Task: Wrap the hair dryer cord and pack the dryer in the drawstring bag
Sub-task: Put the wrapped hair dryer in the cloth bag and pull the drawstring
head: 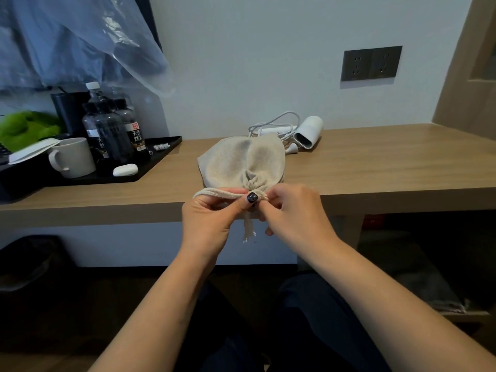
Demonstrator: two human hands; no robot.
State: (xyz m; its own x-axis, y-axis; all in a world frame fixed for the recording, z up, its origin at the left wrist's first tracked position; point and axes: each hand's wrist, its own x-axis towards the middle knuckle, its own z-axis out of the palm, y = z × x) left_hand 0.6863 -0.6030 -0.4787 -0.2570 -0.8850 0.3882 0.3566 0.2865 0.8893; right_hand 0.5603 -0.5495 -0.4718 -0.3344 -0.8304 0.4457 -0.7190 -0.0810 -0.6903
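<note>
Bag: a beige drawstring bag [241, 159] lies flat on the wooden desk [375, 167], its gathered mouth at the front edge, facing the person. What is inside cannot be seen, as the mouth is cinched.
Drawstring: a beige cord [214, 194] runs leftward from the mouth in a loop; a frayed end hangs down below the desk edge between the hands.
Left hand: the left hand [212, 218] has its fingers curled and pinches the drawstring just at the bag's mouth, the thumb with a dark painted nail on top. The fingertips under the cord are hidden.
Right hand: the right hand [292, 210] is curled too, its thumb and forefinger pinching at the knot of the mouth, touching the left thumb. Its other fingers fold under and are mostly out of sight.
Dryer: the white hair dryer [308, 132] lies on the desk behind the bag, near the wall, nozzle toward the camera.
Dryer cord: the white cord [271, 124] sits in a loose heap beside the dryer, partly hidden behind the bag; how it is coiled is hard to make out.
Left side: a black tray [150, 167] holds a mug [72, 157] and dark bottles [115, 130]; its left part is cut off by the frame.
Wall: a dark socket plate [371, 63].
</note>
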